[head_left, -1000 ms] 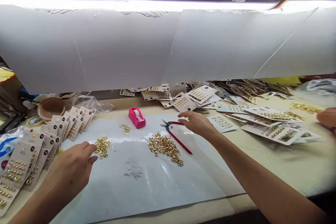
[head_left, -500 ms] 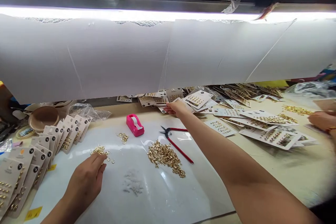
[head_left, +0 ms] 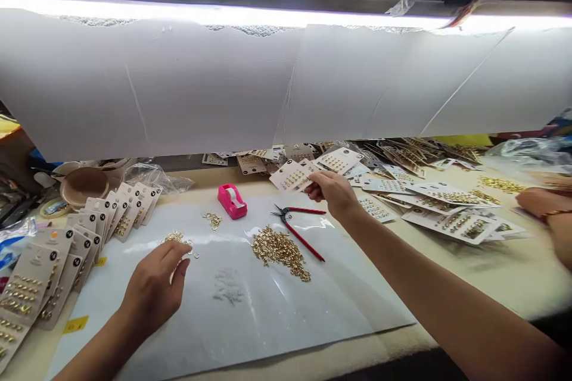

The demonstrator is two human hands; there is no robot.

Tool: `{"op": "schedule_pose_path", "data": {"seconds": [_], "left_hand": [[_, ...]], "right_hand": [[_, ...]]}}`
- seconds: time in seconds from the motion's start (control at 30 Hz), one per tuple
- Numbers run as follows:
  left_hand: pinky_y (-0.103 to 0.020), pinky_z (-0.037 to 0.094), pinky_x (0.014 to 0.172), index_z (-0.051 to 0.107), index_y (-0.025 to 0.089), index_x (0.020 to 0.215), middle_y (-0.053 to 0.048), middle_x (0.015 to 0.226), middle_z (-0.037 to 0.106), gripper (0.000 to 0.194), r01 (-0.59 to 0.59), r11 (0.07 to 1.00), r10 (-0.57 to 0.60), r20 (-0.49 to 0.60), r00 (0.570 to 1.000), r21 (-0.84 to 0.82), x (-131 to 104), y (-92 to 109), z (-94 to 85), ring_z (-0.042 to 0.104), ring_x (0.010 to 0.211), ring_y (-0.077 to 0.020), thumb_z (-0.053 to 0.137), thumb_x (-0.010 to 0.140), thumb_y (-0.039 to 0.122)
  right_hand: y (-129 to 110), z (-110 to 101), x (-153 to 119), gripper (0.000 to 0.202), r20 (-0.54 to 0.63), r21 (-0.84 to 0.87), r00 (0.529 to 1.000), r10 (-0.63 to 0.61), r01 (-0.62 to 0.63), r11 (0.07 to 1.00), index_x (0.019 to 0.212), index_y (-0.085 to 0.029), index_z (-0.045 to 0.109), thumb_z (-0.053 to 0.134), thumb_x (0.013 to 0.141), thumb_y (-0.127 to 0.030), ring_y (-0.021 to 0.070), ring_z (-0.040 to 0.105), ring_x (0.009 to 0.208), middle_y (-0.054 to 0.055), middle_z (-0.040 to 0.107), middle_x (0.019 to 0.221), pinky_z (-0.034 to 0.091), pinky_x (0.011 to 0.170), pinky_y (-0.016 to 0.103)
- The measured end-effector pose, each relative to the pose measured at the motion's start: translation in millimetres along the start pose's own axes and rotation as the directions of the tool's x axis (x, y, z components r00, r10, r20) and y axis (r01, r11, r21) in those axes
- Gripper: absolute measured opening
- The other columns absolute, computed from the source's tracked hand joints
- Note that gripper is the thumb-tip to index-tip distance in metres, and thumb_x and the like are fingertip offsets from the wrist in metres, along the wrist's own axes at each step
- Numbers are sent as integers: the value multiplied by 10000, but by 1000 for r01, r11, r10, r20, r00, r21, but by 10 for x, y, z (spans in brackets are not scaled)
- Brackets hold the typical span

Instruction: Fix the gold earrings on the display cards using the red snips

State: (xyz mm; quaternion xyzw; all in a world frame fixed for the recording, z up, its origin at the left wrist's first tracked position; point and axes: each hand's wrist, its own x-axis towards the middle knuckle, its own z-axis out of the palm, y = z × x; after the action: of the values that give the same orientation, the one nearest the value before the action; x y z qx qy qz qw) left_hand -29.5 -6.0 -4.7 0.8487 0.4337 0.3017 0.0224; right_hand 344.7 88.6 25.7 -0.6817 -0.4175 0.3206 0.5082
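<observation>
My right hand (head_left: 333, 193) is closed on the edge of white earring cards (head_left: 292, 175), lifted over the back of the table. Rows of small gold pieces show on them. My left hand (head_left: 156, 286) is at a small pile of gold rings (head_left: 175, 238), thumb and forefinger curved with a gap between them; nothing shows in it. Between my hands lie a large pile of small gold pieces (head_left: 281, 253), a smaller gold cluster (head_left: 212, 221), a patch of tiny clear pieces (head_left: 227, 287), a pink tape dispenser (head_left: 232, 201) and red-handled pliers (head_left: 304, 239).
Overlapping earring cards (head_left: 123, 217) stand in a row at the left, near a brown bowl (head_left: 84, 186) and a clear plastic bag (head_left: 156, 177). More cards (head_left: 451, 223) are heaped at the right, beside another person's hand (head_left: 543, 205). A white panel (head_left: 214, 89) hangs behind.
My right hand has closed on cards at the back and raised them, moving slightly right. My left hand has stayed by the ring pile. The camera view has shifted a little.
</observation>
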Motion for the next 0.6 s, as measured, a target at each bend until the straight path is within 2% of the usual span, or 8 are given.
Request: {"op": "schedule_pose_path", "data": {"seconds": [0.1,0.13,0.2,0.27,0.33,0.43,0.53,0.6], "left_hand": [[-336,489,845,556,201,1026,-75,988,635,192,13,999,-14,-30,999,-32,43,60,-99,597,949,-188,479,855,161],[-346,483,858,561,202,1021,-76,995,631,187,32,998,-33,-14,999,-50,61,88,-138,591,960,-192,486,852,173],[-358,479,866,569,203,1006,-72,995,629,175,80,991,-80,11,997,-104,95,158,-212,586,968,-197,502,844,200],[-377,473,883,563,201,1023,-74,1021,626,193,154,973,-145,64,987,-170,121,246,-272,580,992,-206,511,839,230],[-401,474,890,539,198,1077,-87,1068,618,268,259,933,-227,149,962,-251,145,342,-300,581,1008,-218,534,826,292],[-407,501,853,460,183,1178,-110,1062,613,440,431,778,-319,303,898,-457,207,460,-273,599,982,-221,567,792,366],[-390,512,801,466,172,1149,-102,1001,617,449,531,589,-307,439,844,-609,318,511,-172,618,896,-205,594,763,363],[-352,514,711,524,156,1071,-87,933,629,414,602,465,-239,562,792,-650,395,507,-76,621,821,-198,636,721,344]], "right_hand": [[-89,-133,-418,166,205,-60,976,-67,81,995,618,-194,518,576,756,-266,108,497,425,-7,564,497,396,416,228],[-125,-159,-533,165,294,-83,951,-99,129,988,635,-193,534,586,751,-300,115,514,449,-5,574,516,418,442,238],[-199,-173,-725,192,457,-130,868,-193,280,951,693,-195,559,571,766,-372,123,530,499,-4,583,557,446,487,253],[-270,-136,-878,219,555,-151,789,-264,408,900,744,-200,569,540,786,-414,123,530,526,-8,575,582,452,504,257],[-337,-53,-1008,224,609,-139,743,-278,445,885,765,-205,571,518,798,-420,114,511,508,-19,548,574,435,479,248],[-432,127,-1160,220,689,-91,680,-251,425,900,769,-203,577,500,805,-406,97,457,456,-37,501,540,388,429,230],[-517,340,-1237,206,751,-67,602,-271,478,876,755,-193,604,499,804,-364,91,441,472,-37,498,545,368,443,225],[-565,477,-1240,195,771,-52,555,-312,543,838,751,-190,625,500,806,-330,95,471,521,-29,531,575,380,489,227]]}}
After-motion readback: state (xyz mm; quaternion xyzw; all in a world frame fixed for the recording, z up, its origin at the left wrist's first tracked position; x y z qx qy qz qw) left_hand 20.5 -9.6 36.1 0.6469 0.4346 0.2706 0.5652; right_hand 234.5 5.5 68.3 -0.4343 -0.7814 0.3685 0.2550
